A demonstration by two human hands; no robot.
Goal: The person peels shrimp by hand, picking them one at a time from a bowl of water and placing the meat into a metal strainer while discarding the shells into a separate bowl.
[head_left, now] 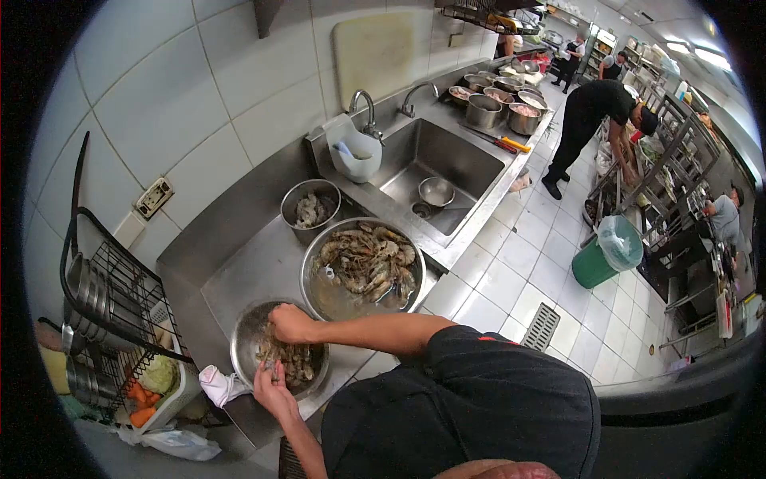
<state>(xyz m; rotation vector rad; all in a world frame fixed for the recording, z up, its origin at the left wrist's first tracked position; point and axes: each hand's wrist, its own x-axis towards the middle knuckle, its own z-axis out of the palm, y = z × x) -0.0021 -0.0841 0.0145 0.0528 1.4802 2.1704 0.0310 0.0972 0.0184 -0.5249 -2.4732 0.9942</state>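
Note:
My left hand [274,389] is at the near rim of a steel bowl [242,351], its fingers pinched around a small greyish shrimp [271,369]. My right hand [292,324] is closed above the same bowl, and what its fingers grip, if anything, is hidden. Peeled-looking scraps or shrimp [297,363] lie in that bowl. Right beside it stands a large steel basin [306,281] with whole shrimp [367,259] heaped in cloudy water. A steel pot [294,190] behind holds a smaller pile of grey shrimp [313,209].
A sink [471,164] with a small metal bowl [436,191] adjoins the counter. Several pots [483,112] and knives [503,144] stand beyond. At left is a wire rack [120,275]; a cloth [219,386] lies by the bowl. A co-worker [594,120] bends near a green bin [594,265].

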